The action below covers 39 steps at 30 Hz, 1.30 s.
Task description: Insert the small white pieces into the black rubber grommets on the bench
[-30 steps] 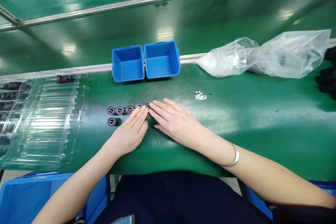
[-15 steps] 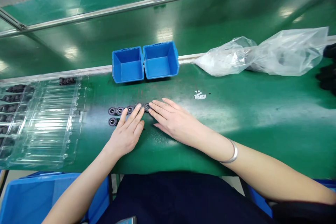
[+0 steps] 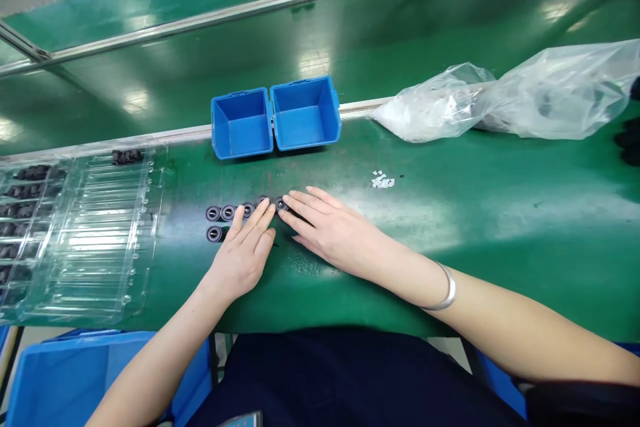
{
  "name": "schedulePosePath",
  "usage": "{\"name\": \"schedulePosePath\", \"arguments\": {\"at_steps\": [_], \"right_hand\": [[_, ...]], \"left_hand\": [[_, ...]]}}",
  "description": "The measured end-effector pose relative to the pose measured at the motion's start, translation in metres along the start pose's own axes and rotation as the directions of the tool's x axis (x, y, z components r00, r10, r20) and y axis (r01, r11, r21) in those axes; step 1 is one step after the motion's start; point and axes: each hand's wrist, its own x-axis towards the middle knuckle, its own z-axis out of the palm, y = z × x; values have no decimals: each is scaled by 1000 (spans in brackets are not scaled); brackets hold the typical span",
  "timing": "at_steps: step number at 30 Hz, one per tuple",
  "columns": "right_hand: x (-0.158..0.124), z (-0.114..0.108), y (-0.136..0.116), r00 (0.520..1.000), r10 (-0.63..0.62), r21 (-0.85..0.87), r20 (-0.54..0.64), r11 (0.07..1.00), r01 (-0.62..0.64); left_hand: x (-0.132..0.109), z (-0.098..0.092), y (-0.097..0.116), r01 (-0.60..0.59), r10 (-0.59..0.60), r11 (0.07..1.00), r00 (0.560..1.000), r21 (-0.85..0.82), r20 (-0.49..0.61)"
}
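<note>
Several small black round parts with ringed tops (image 3: 229,213) stand in a row on the green bench, and one more black round part (image 3: 215,234) stands in front of the row's left end. My left hand (image 3: 245,253) lies with fingers stretched over the row's middle, partly covering parts there. From the right, my right hand (image 3: 335,230) reaches in with long, straight fingers, its tips touching the rightmost black part (image 3: 281,204). What lies beneath both palms is hidden.
Two blue bins (image 3: 305,113) stand behind the row. Clear plastic trays (image 3: 90,233), some holding black parts, lie at left. A plastic bag (image 3: 435,103) rests at back right, near white scraps (image 3: 383,180). A blue crate (image 3: 100,380) sits below the bench edge.
The camera view has shifted slightly. Both hands keep nearly the same place and pose over the row, with only slight finger movement.
</note>
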Motion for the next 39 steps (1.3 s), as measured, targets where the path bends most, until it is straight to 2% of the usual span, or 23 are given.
{"name": "schedulePosePath", "arguments": {"at_steps": [7,13,18,23,28,35,39], "right_hand": [[0,2,-1,1000,14,36,2,999,-14],[-6,-8,3,995,92,116,-45,990,-86],[-11,-10,6,991,126,88,-51,989,-121],[-9,-1,0,996,84,106,-19,991,-82],[-7,3,-3,997,75,113,-9,991,-73],[-8,6,-2,998,54,110,-35,993,-50],[-11,-6,-1,994,85,93,-72,993,-78]], "left_hand": [[0,3,5,-60,58,997,997,40,46],[-10,-4,8,19,-19,1000,1000,-6,-4],[-21,-3,14,42,-40,998,999,-49,32],[-9,5,15,-5,6,998,1000,-65,22],[3,9,14,-22,26,998,998,-67,62],[5,10,16,-22,25,997,999,-80,46],[-4,2,19,-8,10,998,999,-61,42]]}}
